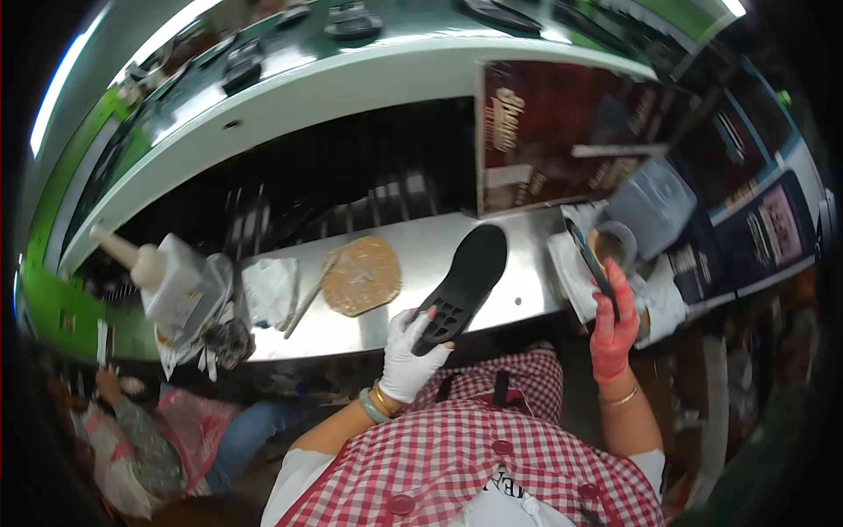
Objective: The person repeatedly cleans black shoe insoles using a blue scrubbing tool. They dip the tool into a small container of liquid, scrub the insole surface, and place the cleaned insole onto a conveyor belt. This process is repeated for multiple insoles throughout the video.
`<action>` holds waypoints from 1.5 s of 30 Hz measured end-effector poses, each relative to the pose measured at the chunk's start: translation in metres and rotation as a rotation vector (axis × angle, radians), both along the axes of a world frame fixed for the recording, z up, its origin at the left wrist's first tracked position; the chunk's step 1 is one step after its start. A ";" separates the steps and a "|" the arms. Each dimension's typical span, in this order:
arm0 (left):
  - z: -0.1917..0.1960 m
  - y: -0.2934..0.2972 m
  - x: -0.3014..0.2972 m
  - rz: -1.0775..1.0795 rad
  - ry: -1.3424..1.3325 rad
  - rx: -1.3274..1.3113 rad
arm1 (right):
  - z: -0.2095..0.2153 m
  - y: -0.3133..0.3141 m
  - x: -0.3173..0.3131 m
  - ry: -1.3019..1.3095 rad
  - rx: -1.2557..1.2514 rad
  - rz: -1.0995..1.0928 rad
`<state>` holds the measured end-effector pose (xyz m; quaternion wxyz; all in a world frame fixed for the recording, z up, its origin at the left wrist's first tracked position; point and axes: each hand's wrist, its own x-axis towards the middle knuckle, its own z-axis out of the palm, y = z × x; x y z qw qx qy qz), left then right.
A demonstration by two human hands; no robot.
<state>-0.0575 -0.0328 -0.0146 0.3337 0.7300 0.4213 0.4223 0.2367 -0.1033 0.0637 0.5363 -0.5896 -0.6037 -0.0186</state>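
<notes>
A black shoe sole (474, 272) lies aslant over the metal worktop, its heel end toward me. My left hand (407, 362), in a white glove with bare fingertips, is closed on that heel end, where moulded hollows show. Off to the right, my right hand (613, 329) wears a pink-red glove and is closed around a long slim dark tool (594, 262). The tool points up and away, beside a small clear cup (613, 239); its tip is too blurred to name. White cloth or paper (571, 274) lies beneath and around it.
On the worktop (263, 345) lie a round tan pad (362, 277), a thin stick (307, 303) and crumpled white plastic (270, 290). A white spouted bottle (176, 285) stands left. Behind are a dark red box (562, 132), a translucent container (654, 206) and a green conveyor (421, 22) carrying shoe parts. Another person (167, 439) sits lower left.
</notes>
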 end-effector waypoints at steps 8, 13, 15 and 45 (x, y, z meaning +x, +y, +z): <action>0.000 0.025 0.015 -0.393 -1.045 -1.369 | 0.047 -0.006 0.064 0.735 -0.099 -0.228; -0.003 0.033 0.038 -0.316 -0.961 -1.431 | 0.035 0.012 0.085 0.736 -0.181 -0.270; 0.009 0.029 0.056 -0.388 -1.027 -1.506 | 0.027 0.015 0.093 0.743 -0.239 -0.282; 0.032 0.025 0.084 -0.571 -0.969 -1.251 | 0.065 0.023 0.101 0.555 -0.250 -0.258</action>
